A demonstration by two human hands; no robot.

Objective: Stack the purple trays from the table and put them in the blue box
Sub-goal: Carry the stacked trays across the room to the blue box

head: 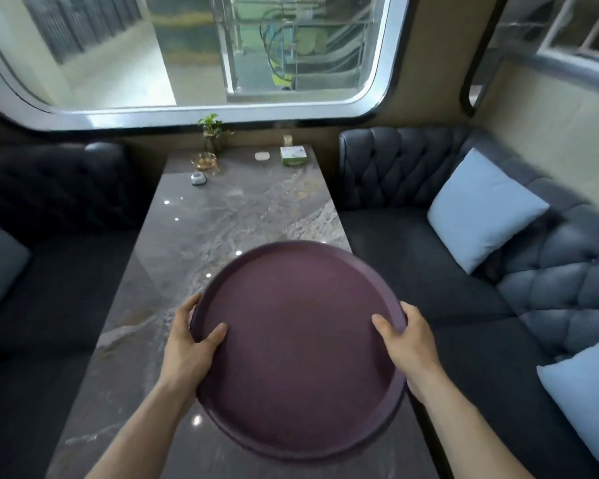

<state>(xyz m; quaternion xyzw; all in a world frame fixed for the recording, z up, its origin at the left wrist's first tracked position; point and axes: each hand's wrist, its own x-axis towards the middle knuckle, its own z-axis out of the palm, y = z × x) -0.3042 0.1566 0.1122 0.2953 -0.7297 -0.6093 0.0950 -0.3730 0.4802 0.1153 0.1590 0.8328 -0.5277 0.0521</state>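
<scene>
A round purple tray (298,354) with a raised rim is held above the near part of the marble table (222,216), overhanging the table's right edge. My left hand (187,350) grips its left rim, thumb inside the tray and fingers under the edge. On the right rim my right hand (408,344) holds it the same way. Whether more trays lie beneath the top one is hidden. No blue box is in view.
At the table's far end stand a small plant (212,133), a glass ashtray (204,163), a call bell (198,179), a white dish (262,155) and a green tissue box (293,155). Dark tufted sofas flank the table; light blue cushions (481,209) lie on the right one.
</scene>
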